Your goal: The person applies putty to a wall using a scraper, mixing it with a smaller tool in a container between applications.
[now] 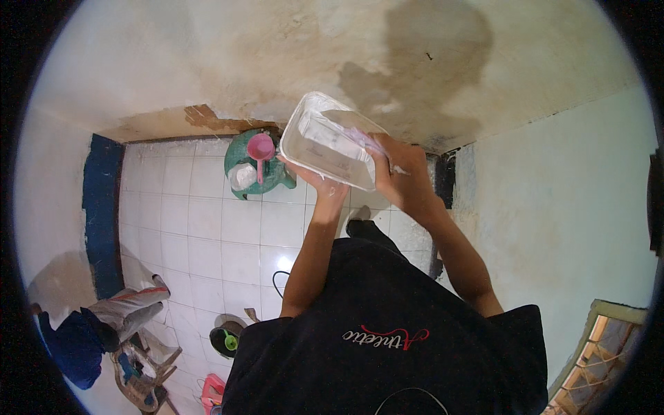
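Observation:
A translucent plastic tub (300,130) smeared with white paste is tilted in front of me at upper middle. My left hand (318,178) is closed on its lower left side, supporting it from underneath. My right hand (404,173) grips a pale, pinkish flat scraper (349,130), whose blade lies inside the tub against the white paste; white smears mark both hands. The scraper's far end is hard to make out.
Beyond my left hand a green stool (238,149) holds a pink dipper (261,146) and a white bag (242,176). At lower left are a bucket (225,339) and draped clothes (76,346) by a chair (138,377). Stained walls (539,180) surround the tiled floor (180,214).

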Demonstrator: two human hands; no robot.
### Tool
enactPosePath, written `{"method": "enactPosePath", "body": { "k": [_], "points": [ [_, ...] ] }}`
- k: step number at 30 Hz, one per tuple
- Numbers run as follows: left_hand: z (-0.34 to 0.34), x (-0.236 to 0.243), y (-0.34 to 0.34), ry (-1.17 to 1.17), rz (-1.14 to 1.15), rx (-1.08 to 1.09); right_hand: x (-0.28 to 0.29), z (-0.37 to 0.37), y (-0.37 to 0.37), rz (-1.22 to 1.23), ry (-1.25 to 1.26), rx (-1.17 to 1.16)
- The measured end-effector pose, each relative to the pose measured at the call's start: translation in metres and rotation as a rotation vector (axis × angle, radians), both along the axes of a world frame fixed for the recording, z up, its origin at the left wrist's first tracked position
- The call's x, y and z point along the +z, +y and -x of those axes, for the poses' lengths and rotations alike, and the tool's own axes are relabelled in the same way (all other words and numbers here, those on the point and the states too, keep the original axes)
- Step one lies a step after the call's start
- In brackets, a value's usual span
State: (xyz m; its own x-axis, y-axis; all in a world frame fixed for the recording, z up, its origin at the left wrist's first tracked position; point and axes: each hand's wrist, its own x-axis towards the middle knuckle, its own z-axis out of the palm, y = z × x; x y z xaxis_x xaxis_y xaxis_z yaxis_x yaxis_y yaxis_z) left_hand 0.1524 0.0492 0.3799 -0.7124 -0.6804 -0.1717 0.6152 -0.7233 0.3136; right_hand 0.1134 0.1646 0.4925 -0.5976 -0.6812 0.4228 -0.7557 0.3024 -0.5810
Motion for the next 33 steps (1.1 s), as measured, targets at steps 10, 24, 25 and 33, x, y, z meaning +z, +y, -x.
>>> {"method": "enactPosePath", "body": {
  "k": [10, 24, 25, 33],
  "points": [
    [0.0, -0.021, -0.012, 0.095, -0.045, -0.038, 0.022, -0.003, -0.001, 0.127, -0.114, -0.09],
    [0.0, -0.034, -0.01, 0.069, -0.025, -0.014, 0.004, 0.003, -0.008, 0.216, -0.069, -0.047],
    [0.001, -0.029, -0.011, 0.107, -0.089, -0.043, 0.007, 0.005, -0.01, 0.179, -0.038, -0.132],
    [0.005, -0.061, -0.012, 0.193, -0.065, -0.072, 0.005, -0.022, -0.007, 0.085, -0.173, -0.003]
  ]
}}
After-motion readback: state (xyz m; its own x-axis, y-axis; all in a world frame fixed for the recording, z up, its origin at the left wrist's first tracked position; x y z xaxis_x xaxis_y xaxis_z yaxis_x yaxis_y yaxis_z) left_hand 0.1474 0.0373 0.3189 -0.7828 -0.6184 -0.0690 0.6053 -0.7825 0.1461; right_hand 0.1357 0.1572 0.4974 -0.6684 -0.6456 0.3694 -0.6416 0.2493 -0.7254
